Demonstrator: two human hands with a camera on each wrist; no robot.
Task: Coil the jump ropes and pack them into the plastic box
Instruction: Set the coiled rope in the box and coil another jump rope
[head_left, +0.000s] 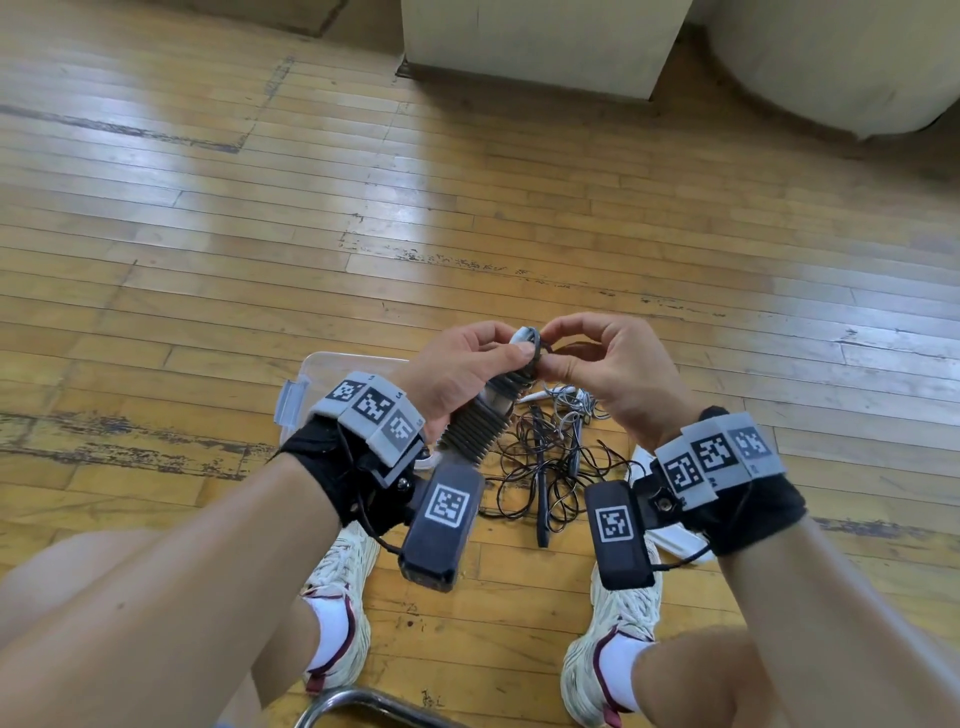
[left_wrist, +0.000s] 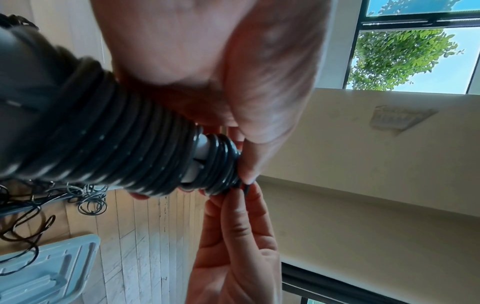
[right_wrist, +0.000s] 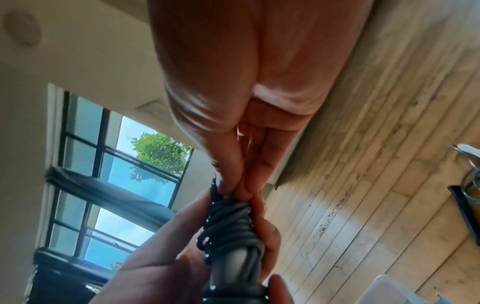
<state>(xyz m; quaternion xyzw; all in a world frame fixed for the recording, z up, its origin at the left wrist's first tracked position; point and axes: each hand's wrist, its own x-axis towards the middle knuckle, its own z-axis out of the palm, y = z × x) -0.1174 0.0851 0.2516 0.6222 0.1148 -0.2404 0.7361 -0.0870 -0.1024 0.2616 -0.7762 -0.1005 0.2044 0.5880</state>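
Gripping a wrapped jump rope (head_left: 480, 415) (black cord wound in tight turns round its pale handles), the left hand (head_left: 457, 374) had fingers curled round the bundle, held up above the floor (head_left: 208, 234) in front of the person. Right hand (head_left: 608, 364) was pinched, thumb and fingertips (right_wrist: 233, 185) together on the cord end at the far tip of the bundle, touching the left thumb. Wrist views showed the same: coils (left_wrist: 124, 139) stacked close, a gap of grey handle near the tip. Loose ropes (head_left: 545, 457), black and grey, lay tangled on the floor below the hands, between the shoes (head_left: 337, 587). Plastic box (head_left: 332, 364) sat on the floor at left, mostly hidden behind the left wrist; its clasp (head_left: 291, 410) showed. Lid (left_wrist: 49, 267) lay flat right of the tangle.
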